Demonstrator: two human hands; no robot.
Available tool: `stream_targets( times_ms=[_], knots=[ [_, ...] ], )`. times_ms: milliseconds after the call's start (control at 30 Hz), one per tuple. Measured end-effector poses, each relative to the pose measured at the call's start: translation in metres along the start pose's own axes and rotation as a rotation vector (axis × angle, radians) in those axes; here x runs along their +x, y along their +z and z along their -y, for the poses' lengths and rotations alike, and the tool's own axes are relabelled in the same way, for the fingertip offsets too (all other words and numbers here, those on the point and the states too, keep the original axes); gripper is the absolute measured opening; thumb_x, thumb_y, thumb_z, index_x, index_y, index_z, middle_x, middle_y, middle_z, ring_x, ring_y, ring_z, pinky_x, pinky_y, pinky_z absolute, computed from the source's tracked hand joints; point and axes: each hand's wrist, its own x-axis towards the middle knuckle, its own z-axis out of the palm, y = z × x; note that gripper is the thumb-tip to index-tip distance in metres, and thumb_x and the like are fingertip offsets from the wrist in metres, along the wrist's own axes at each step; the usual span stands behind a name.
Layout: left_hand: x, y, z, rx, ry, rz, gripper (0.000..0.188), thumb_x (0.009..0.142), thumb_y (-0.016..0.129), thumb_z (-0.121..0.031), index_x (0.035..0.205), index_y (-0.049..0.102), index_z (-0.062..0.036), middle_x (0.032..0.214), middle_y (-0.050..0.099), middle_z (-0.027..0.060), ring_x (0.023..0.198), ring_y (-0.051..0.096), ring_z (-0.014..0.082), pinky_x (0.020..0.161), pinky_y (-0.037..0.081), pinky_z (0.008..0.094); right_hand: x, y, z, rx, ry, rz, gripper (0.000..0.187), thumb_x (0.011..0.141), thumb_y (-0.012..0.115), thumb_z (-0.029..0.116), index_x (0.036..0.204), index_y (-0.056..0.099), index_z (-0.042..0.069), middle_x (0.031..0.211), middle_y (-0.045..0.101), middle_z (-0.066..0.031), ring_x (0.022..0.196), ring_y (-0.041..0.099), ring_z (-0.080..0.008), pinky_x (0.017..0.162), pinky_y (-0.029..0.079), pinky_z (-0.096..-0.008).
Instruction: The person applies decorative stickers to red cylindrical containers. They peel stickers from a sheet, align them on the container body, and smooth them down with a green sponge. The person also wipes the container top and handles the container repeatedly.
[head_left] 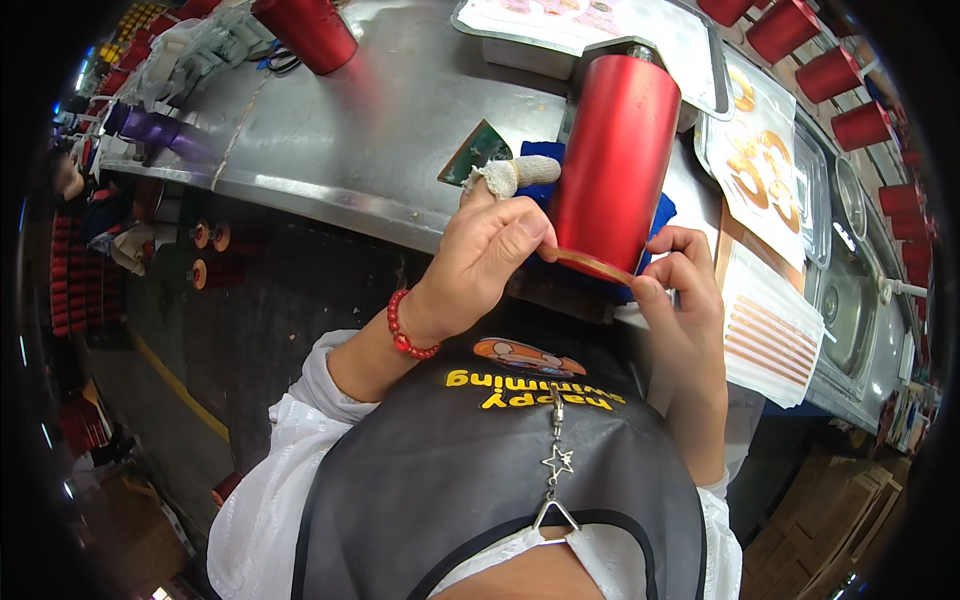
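Observation:
A matte red metal cylinder lies in front of me, its near end toward my body, on a holder whose dark bracket shows at the far end. A thin gold strip curves along its near rim. My left hand pinches the strip's left end between thumb and fingers; a whitish knitted sleeve covers its outstretched index finger. At the strip's right end, the thumb and fingers of my right hand are closed on it. Blue cloth shows beneath the cylinder, on both sides. Near my left fingertips lies a dark green square card.
Another red cylinder stands on the steel bench. To the right lie a sheet of gold strips and a sheet with gold curved decals. A decal tray sits at the back. Racked red cylinders line the far right, beyond a sink.

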Motion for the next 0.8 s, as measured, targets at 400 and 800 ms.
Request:
stream_targets(
  times_ms=[400,800],
  knots=[
    [0.0000,-0.0040,-0.0028,-0.146,-0.104,-0.008,0.040,0.105,0.051,-0.029,0.085,0.070,-0.0005,0.126,0.061,0.0185,0.117,0.053,0.0237,0.103,0.039,0.0364,-0.0020,-0.0035,0.0030,0.114,0.013,0.007,0.027,0.099,0.065,0.020,0.081,0.057,0.001,0.108,0.050,-0.0120,0.100,0.050,-0.0206,0.082,0.041,-0.0297],
    [-0.0020,0.0026,-0.0010,0.080,-0.014,-0.074,0.018,0.088,0.073,-0.020,0.081,0.063,-0.0063,0.100,0.057,0.0139,0.104,0.049,0.0297,0.096,0.039,0.0407,0.0008,0.0021,-0.0038,0.005,-0.042,-0.033,0.034,0.092,0.074,0.022,0.075,0.053,0.002,0.103,0.050,-0.0136,0.098,0.051,-0.0227,0.079,0.043,-0.0308]
  ],
)
